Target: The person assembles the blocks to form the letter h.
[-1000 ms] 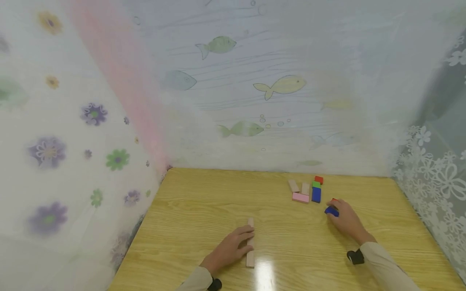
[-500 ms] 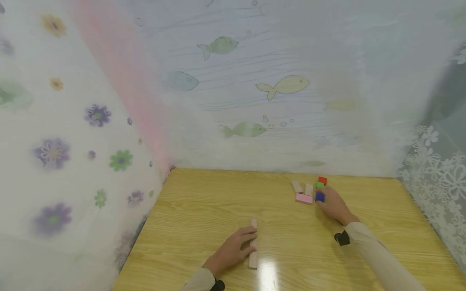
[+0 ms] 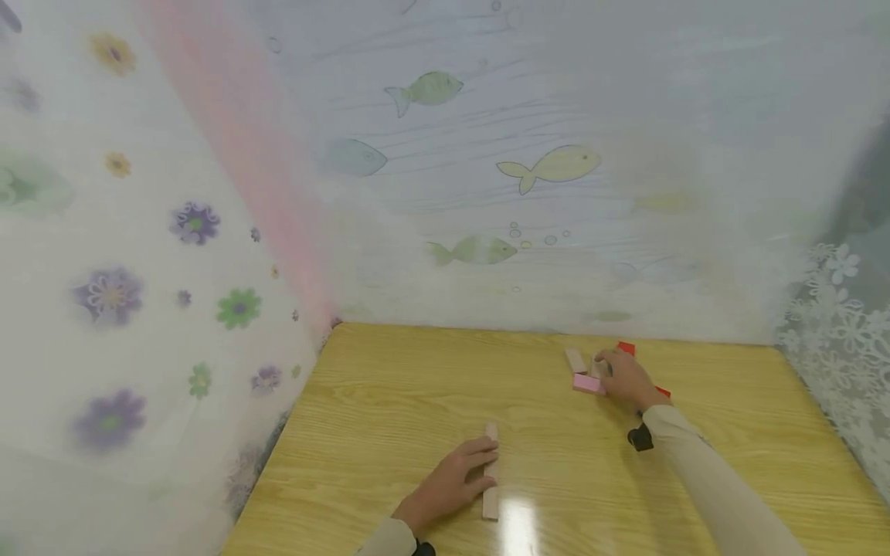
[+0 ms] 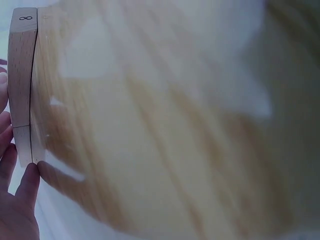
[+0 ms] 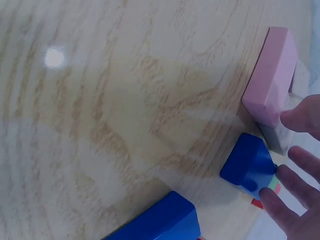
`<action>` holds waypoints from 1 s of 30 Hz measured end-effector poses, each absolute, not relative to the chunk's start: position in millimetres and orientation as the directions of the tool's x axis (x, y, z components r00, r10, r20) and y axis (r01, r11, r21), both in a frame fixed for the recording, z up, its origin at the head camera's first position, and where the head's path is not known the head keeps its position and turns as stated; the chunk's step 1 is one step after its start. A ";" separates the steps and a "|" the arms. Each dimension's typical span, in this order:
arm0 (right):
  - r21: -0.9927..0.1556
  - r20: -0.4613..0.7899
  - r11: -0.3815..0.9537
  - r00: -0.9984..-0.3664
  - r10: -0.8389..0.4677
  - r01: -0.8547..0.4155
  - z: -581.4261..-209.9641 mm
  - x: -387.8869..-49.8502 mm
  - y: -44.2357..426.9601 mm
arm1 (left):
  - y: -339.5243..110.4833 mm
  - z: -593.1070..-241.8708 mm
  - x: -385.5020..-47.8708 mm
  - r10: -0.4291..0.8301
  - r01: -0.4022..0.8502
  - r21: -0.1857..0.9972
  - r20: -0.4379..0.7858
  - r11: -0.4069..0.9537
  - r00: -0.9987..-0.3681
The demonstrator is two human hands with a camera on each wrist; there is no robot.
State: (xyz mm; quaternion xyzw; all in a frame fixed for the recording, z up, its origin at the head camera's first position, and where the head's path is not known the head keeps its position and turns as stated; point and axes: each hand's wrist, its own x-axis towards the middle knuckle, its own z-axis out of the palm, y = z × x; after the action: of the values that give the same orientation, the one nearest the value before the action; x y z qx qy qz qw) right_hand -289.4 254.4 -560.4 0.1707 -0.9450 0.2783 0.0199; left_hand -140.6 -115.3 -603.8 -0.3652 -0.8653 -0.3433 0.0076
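My left hand rests on a row of plain wooden blocks, laid end to end. In the left wrist view its fingertips touch the row along the side, and a dark figure-eight mark shows on one end block. At the back right my right hand hovers over a group of blocks, thumb and fingers apart. Its thumb is close to a pink block and a plain wooden block; contact is unclear. Below its fingers lies a blue block, with green and red blocks partly hidden behind.
Another blue block lies nearer, mostly beneath the right forearm in the head view, beside a red block. A tilted plain block and a red block lie toward the back. Patterned curtains surround the wooden table.
My right hand has let go of a blue block and red block at the right, then moved left and back over the block group. My left hand stays on the wooden row.
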 end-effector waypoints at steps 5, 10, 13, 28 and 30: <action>-0.501 0.083 0.791 -0.929 -0.360 -0.352 -557.6 -294.2 250.4 | -114.6 -602.2 -140.2 0.624 0.633 0.587 0.260 0.504 -0.737; -0.440 0.045 0.815 -0.916 -0.399 -0.377 -551.4 -297.3 243.8 | -116.0 -603.8 -140.2 0.622 0.633 0.582 0.259 0.510 -0.739; -0.391 0.014 0.843 -0.918 -0.397 -0.370 -549.3 -299.2 241.5 | -117.3 -604.0 -140.3 0.624 0.634 0.580 0.256 0.512 -0.738; -0.328 0.040 0.878 -0.934 -0.355 -0.348 -554.8 -309.3 244.2 | -115.3 -601.5 -140.9 0.639 0.635 0.570 0.232 0.521 -0.733; -0.364 0.066 0.863 -0.934 -0.350 -0.349 -551.7 -310.4 244.7 | -115.7 -601.6 -140.5 0.634 0.632 0.570 0.234 0.525 -0.738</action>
State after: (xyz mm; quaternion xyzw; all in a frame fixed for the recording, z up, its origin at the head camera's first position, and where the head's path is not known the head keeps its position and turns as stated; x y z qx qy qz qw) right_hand -310.4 244.7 -551.7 0.1812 -0.9652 0.1884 -0.0010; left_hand -140.5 -115.7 -601.6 -0.3623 -0.8733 -0.3257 -0.0014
